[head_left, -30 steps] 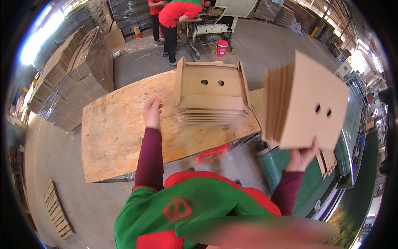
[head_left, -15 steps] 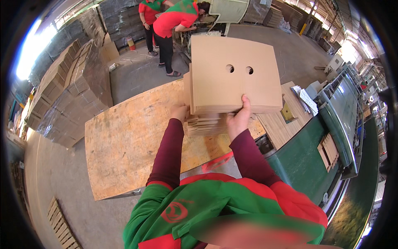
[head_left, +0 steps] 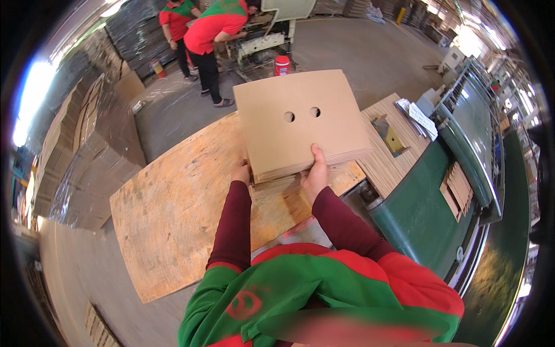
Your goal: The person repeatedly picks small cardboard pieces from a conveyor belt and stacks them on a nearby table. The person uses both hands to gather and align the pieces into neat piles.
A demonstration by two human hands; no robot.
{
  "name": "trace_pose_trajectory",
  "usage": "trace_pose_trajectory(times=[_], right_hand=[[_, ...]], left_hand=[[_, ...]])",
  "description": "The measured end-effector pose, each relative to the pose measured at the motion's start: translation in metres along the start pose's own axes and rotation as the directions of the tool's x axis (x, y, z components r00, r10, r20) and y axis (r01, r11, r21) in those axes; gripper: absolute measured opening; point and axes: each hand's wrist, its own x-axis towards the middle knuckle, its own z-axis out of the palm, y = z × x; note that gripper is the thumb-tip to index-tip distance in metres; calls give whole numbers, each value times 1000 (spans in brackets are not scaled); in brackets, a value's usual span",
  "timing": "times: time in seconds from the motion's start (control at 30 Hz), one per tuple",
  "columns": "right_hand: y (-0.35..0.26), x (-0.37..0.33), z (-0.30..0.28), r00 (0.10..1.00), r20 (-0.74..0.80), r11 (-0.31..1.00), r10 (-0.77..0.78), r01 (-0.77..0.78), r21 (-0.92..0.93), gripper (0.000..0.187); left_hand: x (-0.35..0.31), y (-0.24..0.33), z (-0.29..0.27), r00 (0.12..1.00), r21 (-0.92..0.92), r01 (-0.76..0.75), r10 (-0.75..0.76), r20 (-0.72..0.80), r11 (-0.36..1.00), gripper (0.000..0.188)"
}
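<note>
A thick stack of brown cardboard sheets (head_left: 303, 133) lies over the wooden tabletop, its top sheet pierced by two round holes. My right hand (head_left: 315, 178) grips the near edge, with the thumb on top and the fingers curled underneath, partly hidden. At the stack's left near corner, my left hand (head_left: 241, 172) is closed on the side edge; its fingertips are hard to see. Whether the stack touches the worn plywood table (head_left: 185, 196) cannot be told.
Right of the table are a striped board surface (head_left: 384, 165) and a green conveyor belt (head_left: 422, 214), with cardboard pieces (head_left: 457, 191) on the belt. Wrapped carton stacks (head_left: 95, 156) stand at left. Two people (head_left: 214, 34) work by a machine, near a red bucket (head_left: 282, 65).
The upper sheets have come down toward the table and nearer to me, both hands still on them. The blurred lower sheets now hardly show. The view has shifted, revealing the red bucket.
</note>
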Motion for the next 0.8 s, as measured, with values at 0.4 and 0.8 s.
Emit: trace_pose_trajectory(times=[0.4, 0.8], right_hand=[[19, 9, -19, 999, -33, 998, -6, 4, -63, 60], [21, 7, -23, 989, -141, 977, -34, 3, -215, 72]], left_hand=[[-19, 4, -11, 980, -164, 191, -179, 83, 968, 28], [-84, 188, 137, 689, 851, -509, 653, 315, 126, 80]])
